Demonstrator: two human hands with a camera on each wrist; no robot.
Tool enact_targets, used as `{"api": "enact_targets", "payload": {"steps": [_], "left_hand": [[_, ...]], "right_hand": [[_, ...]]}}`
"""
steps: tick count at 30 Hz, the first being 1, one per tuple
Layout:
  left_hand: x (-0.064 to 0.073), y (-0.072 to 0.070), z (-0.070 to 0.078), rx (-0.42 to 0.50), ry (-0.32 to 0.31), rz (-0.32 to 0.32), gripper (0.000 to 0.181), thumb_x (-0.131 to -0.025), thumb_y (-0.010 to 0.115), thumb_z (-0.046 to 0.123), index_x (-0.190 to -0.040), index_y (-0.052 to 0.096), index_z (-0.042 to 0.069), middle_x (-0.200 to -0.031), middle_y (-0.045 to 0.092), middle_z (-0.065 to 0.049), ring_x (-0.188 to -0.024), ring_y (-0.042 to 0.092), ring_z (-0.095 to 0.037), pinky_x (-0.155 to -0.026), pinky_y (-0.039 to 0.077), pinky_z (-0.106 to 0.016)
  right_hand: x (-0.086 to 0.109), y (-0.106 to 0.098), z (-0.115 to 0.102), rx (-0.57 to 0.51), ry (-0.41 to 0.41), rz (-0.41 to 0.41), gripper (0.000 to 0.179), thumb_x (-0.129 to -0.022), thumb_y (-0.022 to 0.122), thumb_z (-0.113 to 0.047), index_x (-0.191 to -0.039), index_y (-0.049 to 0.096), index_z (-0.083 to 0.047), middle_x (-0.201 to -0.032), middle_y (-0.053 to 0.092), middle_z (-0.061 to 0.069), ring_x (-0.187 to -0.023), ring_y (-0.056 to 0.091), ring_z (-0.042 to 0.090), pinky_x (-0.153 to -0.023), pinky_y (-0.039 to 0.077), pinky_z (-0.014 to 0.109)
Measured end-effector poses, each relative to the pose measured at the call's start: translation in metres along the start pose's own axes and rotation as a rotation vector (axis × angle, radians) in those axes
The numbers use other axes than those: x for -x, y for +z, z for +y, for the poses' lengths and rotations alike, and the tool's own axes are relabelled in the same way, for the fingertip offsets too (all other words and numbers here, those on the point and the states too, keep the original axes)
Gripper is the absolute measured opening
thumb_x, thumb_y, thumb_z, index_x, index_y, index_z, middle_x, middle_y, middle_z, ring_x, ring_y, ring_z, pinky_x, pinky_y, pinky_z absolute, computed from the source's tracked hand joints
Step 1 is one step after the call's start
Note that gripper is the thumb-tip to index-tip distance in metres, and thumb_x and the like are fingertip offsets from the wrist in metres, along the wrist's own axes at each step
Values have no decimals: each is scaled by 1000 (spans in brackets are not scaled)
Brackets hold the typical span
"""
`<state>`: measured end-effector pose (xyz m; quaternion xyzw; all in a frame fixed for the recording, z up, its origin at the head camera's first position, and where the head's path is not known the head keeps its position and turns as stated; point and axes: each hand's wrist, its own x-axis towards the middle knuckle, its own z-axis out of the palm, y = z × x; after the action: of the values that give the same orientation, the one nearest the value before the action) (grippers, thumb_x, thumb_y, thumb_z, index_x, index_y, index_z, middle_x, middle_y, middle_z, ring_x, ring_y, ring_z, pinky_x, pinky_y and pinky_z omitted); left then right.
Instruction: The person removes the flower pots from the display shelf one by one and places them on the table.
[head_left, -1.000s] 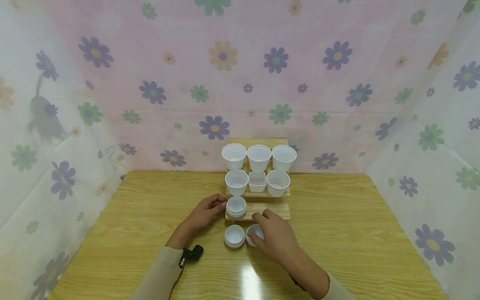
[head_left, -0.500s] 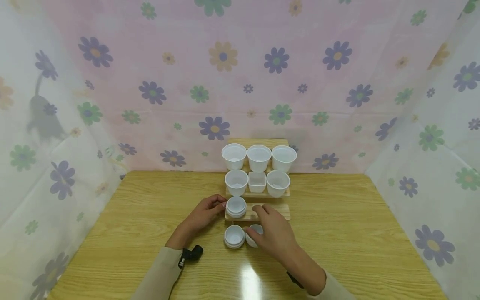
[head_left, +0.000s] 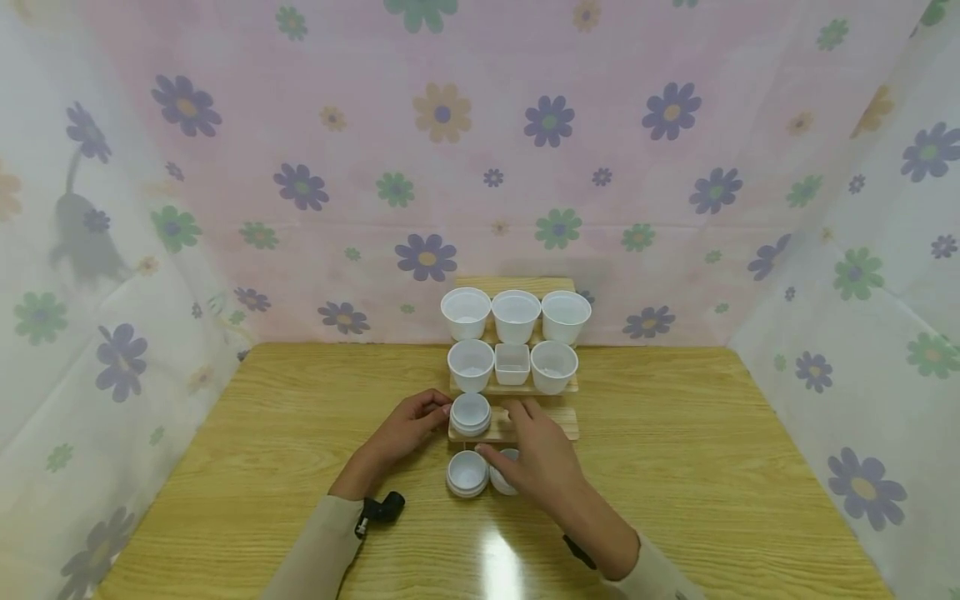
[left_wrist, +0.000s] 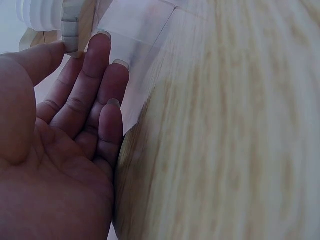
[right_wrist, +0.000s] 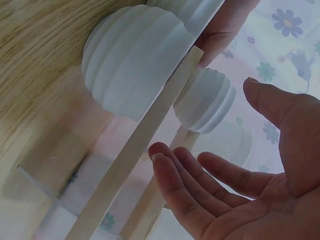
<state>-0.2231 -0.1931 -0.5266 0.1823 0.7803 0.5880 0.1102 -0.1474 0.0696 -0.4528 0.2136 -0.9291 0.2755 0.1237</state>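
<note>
Leftward shift: your right hand (head_left: pixel 546 462), fingers wide, empty, near the white ribbed round pot (head_left: pixel 470 414) on the pale wooden tier (head_left: pixel 557 423); left hand (head_left: pixel 405 427) beside, grip unclear. Likely positioning step; next probably wants gentle pinching.

Both arms reach forward and slant inward in front of the person, each beige sleeve (head_left: pixel 318 546) stopping short of the grip. The left grip (head_left: pixel 408 427) has its palm turned inward, the fingers loosely bent and the thumb (left_wrist: pixel 47 57) close to the index finger; whether those two press together, I can't make out. The right grip (head_left: pixel 542 460) spreads wide, its thumb (right_wrist: pixel 267 102) stretched well away from four lightly bent fingers (right_wrist: pixel 182 195). The two grips stay apart.
</note>
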Motion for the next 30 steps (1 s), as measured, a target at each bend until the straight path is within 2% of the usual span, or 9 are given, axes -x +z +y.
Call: {"api": "enact_targets", "payload": {"steps": [7, 21, 30], "left_hand": [[0, 0, -1, 4, 4, -3, 23, -113, 57, 19, -126, 66, 3, -111, 72, -8, -104, 67, -20, -93, 54, -33], [0, 0, -1, 5, -3, -5, 24, -113, 56, 20, -126, 66, 3, -110, 72, -8, -103, 66, -24, -92, 54, -34], [0, 0, -1, 5, -17, 1, 25, -113, 57, 22, -127, 66, 4, -112, 71, -8, -105, 67, -22, -94, 54, -34]], "right_hand": [[-5, 4, -1, -39, 21, 7, 65, -88, 90, -40, -132, 62, -1, -122, 66, 15, -98, 70, 28, -78, 60, 45], [-14, 13, -1, -72, 93, -16, 62, -87, 90, -42, -128, 64, -2, -125, 65, 15, -110, 67, 30, -89, 58, 47], [-18, 17, -2, -99, 71, -6, 64, -87, 91, -41, -130, 65, -2, -127, 65, 16, -117, 65, 32, -96, 55, 49]]}}
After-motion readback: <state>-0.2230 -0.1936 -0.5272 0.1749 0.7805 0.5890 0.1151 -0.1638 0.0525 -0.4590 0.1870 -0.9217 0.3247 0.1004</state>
